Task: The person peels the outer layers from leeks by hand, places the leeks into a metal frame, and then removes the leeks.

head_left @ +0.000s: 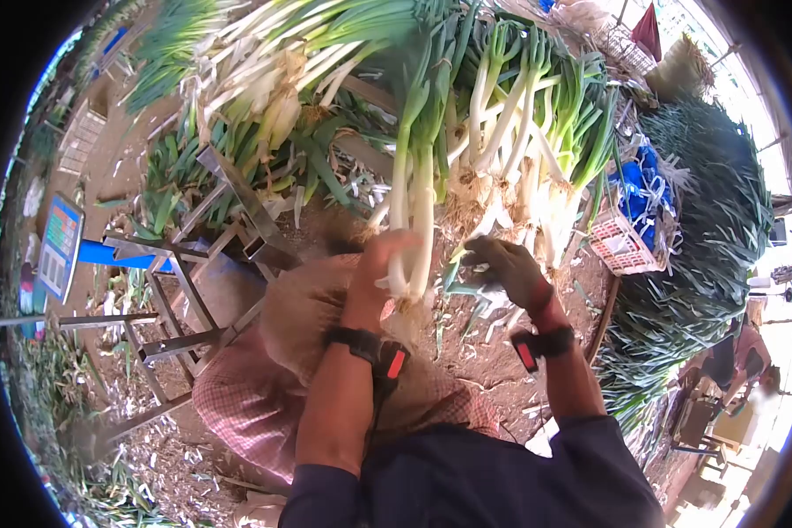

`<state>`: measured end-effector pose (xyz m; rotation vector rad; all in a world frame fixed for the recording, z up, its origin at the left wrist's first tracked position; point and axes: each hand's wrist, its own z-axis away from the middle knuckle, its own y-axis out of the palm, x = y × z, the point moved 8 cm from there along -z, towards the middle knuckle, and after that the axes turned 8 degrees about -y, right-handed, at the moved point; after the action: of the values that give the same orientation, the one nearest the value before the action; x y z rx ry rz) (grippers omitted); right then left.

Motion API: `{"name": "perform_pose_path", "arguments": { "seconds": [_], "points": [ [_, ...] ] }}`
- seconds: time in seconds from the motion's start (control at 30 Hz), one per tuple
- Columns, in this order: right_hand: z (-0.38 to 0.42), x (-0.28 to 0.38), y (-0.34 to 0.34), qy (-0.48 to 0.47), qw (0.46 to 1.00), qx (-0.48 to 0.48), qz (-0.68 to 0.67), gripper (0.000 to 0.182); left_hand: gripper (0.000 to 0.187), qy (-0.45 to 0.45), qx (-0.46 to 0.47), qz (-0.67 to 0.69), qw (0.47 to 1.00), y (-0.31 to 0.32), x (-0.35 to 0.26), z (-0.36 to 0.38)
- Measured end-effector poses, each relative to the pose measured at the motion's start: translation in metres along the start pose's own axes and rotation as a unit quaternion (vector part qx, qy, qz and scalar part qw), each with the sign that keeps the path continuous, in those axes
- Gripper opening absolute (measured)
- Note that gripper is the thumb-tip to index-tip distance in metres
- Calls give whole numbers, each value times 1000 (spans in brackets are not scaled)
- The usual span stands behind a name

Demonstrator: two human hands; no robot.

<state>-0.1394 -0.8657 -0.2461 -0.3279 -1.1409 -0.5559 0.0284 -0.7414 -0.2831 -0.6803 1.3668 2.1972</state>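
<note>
My left hand (385,257) is closed around the lower white part of a couple of long green onions (422,198). Their hairy roots (409,317) hang below it, over my lap, and the green tops point away from me. To the right, my right hand (509,273) looks dark, as if gloved or soiled, with its fingers curled. A narrow yellow-green leaf strip (454,262) shows at its fingertips and seems pinched there. Just beyond the hands lies a pile of green onions (502,132) with roots toward me.
Metal frames (185,299) and a scale display (60,246) stand at left. More green onions (282,53) lie at upper left. On the right are a crate (625,242) holding blue plastic and a big leafy heap (695,238). Peelings litter the soil; another person (748,356) is far right.
</note>
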Motion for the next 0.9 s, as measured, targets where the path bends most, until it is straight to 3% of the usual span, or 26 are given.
{"name": "perform_pose_path", "arguments": {
  "seconds": [0.13, 0.23, 0.27, 0.33, 0.4, 0.43, 0.5, 0.53, 0.6, 0.63, 0.67, 0.7, 0.77, 0.87, 0.9],
  "points": [
    [-63, 38, 43, -27, 998, -33, 36, 53, 35, -42, -14, 22, 999, 5, -5, 22],
    [-97, 36, 54, -35, 975, 18, 220, 54, 36, -53, -13, 13, 998, -7, 2, 18],
    [-93, 53, 56, -86, 948, -22, 306, 51, 36, -51, -11, 9, 999, -8, 0, 17],
    [-77, 55, 68, -206, 901, 52, 378, 46, 36, -35, -21, 25, 999, -10, -1, 16],
    [-37, 57, 74, -171, 933, 114, 297, 40, 36, -25, -28, 22, 999, -11, -1, 16],
    [-9, 62, 76, -76, 973, 133, 174, 38, 36, -24, -29, 10, 999, -12, -1, 14],
    [14, 32, 68, -3, 957, 265, 116, 36, 37, -26, -32, -8, 999, -14, 0, 13],
    [17, 5, 60, 83, 925, 285, 237, 36, 37, -29, -32, -13, 999, -15, 1, 12],
    [-19, -25, 33, -194, 845, 208, 453, 35, 38, -25, -29, -32, 999, -8, -4, 10],
    [-22, -18, 27, -119, 941, 167, 271, 35, 38, -20, -29, -43, 998, 1, -8, 13],
    [-23, -9, 22, -59, 991, 99, 68, 35, 38, -16, -32, -53, 998, 6, -10, 17],
    [-38, -9, 25, 43, 998, 34, 42, 35, 38, -14, -40, -61, 997, 7, -8, 19],
    [-65, 4, 47, -21, 998, 12, 63, 34, 40, -1, -51, -78, 996, 11, -12, 17],
    [-94, -14, 63, 16, 994, 63, -85, 32, 39, -8, -50, -91, 995, -23, 2, 7],
    [-97, -2, 59, -100, 991, 74, 49, 30, 38, -18, -63, -40, 997, -22, 0, 10]
  ]
}}
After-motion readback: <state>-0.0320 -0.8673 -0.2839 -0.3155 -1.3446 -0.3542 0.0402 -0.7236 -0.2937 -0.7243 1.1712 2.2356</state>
